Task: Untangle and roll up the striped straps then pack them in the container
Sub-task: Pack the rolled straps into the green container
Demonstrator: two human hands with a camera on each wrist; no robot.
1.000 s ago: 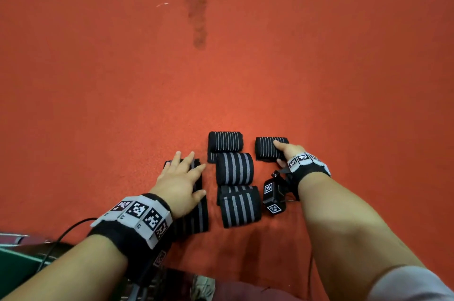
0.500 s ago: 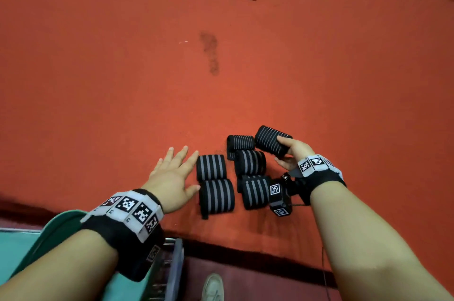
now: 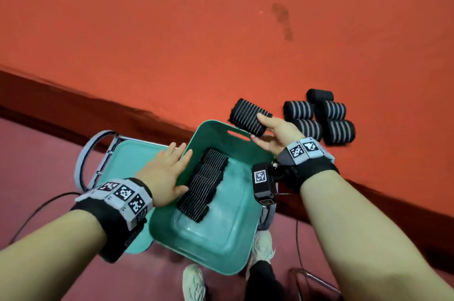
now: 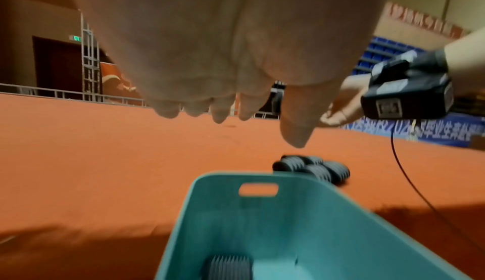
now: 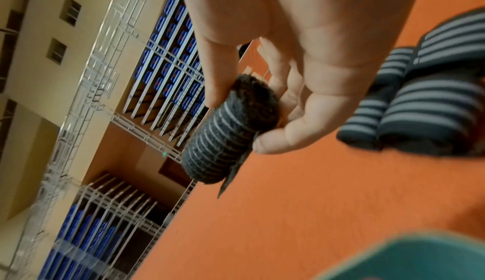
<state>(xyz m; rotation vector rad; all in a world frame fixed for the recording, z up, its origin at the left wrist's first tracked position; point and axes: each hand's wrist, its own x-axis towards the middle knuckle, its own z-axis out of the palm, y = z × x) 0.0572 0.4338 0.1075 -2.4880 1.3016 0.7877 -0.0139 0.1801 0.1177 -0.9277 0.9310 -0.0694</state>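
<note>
My right hand [image 3: 272, 132] grips a rolled black strap with thin grey stripes [image 3: 248, 116] [image 5: 223, 137] just above the far rim of the teal container [image 3: 222, 267] [image 4: 328, 222]. Several rolled straps [image 3: 204, 185] lie in a row inside the container. My left hand [image 3: 167, 172] lies flat with straight fingers on the container's left rim; in the left wrist view the fingers [image 4: 220, 110] hang straight over it. More rolled straps [image 3: 324, 116] [image 5: 419, 102] [image 4: 315, 167] sit in a cluster on the red mat to the right.
The container sits on a teal stool seat [image 3: 118, 160] with a grey metal frame [image 3: 82, 160] below the raised red mat [image 3: 172, 42]. My shoes [image 3: 194, 283] and a black cable [image 3: 32, 217] are on the floor below.
My right hand lifted one roll from the cluster and carried it left to the container's far rim. My left hand left the mat and now rests on the container's rim. The view swung left and down.
</note>
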